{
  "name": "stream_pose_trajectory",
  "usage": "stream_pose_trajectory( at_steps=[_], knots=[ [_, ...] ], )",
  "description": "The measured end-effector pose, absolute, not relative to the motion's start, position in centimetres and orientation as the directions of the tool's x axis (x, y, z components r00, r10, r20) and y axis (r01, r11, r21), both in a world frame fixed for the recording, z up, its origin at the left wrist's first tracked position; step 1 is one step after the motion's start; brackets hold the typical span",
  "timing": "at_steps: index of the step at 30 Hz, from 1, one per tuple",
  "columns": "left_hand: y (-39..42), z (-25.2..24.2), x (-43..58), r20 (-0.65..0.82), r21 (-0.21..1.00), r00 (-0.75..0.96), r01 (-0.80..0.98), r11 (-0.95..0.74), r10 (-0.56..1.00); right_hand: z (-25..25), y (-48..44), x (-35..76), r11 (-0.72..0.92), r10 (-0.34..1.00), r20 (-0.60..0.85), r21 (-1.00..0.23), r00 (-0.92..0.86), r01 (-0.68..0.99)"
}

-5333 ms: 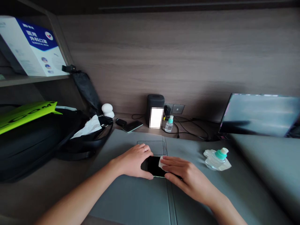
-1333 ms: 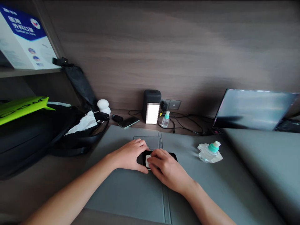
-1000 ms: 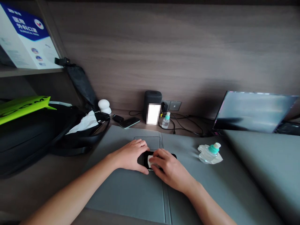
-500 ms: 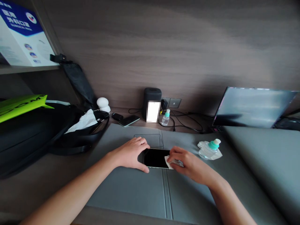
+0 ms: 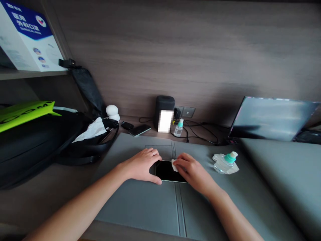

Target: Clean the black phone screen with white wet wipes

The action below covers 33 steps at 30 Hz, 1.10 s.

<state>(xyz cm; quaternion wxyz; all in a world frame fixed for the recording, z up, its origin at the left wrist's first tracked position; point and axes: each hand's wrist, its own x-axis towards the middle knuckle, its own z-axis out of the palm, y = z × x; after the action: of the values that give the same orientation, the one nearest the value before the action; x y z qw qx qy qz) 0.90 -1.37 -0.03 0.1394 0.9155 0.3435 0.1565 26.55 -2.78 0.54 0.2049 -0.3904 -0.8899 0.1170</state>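
A black phone (image 5: 166, 171) lies flat, screen up, on the grey desk mat (image 5: 140, 204). My left hand (image 5: 141, 165) curls around its left end, thumb at the near edge and fingers at the far edge. My right hand (image 5: 192, 171) rests over the phone's right part, its fingertips pressing a small white wipe (image 5: 174, 164) onto the screen near the far edge.
A clear bottle with a teal cap (image 5: 225, 162) lies on white wipes to the right. Behind are a second phone (image 5: 139, 130), a dark speaker (image 5: 163, 112), a small bottle (image 5: 179, 128) and cables. A black bag (image 5: 50, 140) fills the left; a laptop (image 5: 273, 118) stands right.
My right hand slid the wipe along the screen, from the left end to the right end, then back toward the middle near the far edge. My left hand kept hold of the phone.
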Motion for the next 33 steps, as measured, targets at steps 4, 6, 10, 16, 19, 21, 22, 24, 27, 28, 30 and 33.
stream_pose_trajectory(
  at_steps=[4, 6, 10, 16, 19, 21, 22, 24, 27, 28, 30, 33],
  knots=[
    [-1.4, 0.0, 1.0, 0.196, 0.345, 0.712, 0.593, -0.727, 0.674, 0.5, -3.3, 23.8, 0.743, 0.668, 0.302, -0.313, -0.680, 0.591],
    [-1.4, 0.0, 1.0, 0.197, 0.350, 0.716, 0.587, -0.730, 0.670, 0.5, -3.7, 22.9, 0.783, 0.622, 0.307, -0.278, -0.721, 0.557],
    [-1.4, 0.0, 1.0, 0.191, 0.382, 0.722, 0.569, -0.728, 0.665, 0.6, -4.5, 22.2, 0.828, 0.559, 0.297, -0.246, -0.775, 0.503],
    [-1.3, 0.0, 1.0, 0.189, 0.387, 0.724, 0.566, -0.728, 0.663, 1.4, -4.9, 23.7, 0.811, 0.557, 0.238, -0.361, -0.796, 0.460],
    [-1.4, 0.1, 0.9, 0.172, 0.385, 0.726, 0.573, -0.724, 0.666, 1.6, -5.0, 25.2, 0.776, 0.595, 0.205, -0.397, -0.777, 0.489],
    [-1.4, 0.1, 0.9, 0.164, 0.384, 0.722, 0.581, -0.718, 0.672, 1.7, -4.9, 26.1, 0.759, 0.619, 0.201, -0.401, -0.759, 0.512],
    [-1.4, 0.1, 0.9, 0.165, 0.382, 0.720, 0.584, -0.717, 0.674, 1.8, -4.9, 26.5, 0.752, 0.628, 0.200, -0.404, -0.752, 0.521],
    [-1.4, 0.0, 0.9, 0.170, 0.379, 0.719, 0.584, -0.718, 0.674, 1.9, -4.8, 27.0, 0.736, 0.645, 0.189, -0.417, -0.741, 0.534],
    [-1.4, 0.0, 0.8, 0.169, 0.378, 0.726, 0.577, -0.724, 0.667, 1.9, -4.7, 27.5, 0.712, 0.664, 0.170, -0.442, -0.728, 0.546],
    [-1.4, 0.0, 0.8, 0.164, 0.379, 0.729, 0.576, -0.725, 0.665, 1.9, -4.6, 27.6, 0.704, 0.672, 0.167, -0.446, -0.722, 0.553],
    [-1.4, 0.0, 0.8, 0.160, 0.380, 0.729, 0.576, -0.723, 0.665, 1.7, -4.3, 27.8, 0.686, 0.693, 0.163, -0.450, -0.702, 0.572],
    [-1.4, -0.1, 0.7, 0.170, 0.389, 0.722, 0.577, -0.718, 0.671, 1.2, -3.7, 28.5, 0.649, 0.736, 0.179, -0.462, -0.653, 0.604]
  ],
)
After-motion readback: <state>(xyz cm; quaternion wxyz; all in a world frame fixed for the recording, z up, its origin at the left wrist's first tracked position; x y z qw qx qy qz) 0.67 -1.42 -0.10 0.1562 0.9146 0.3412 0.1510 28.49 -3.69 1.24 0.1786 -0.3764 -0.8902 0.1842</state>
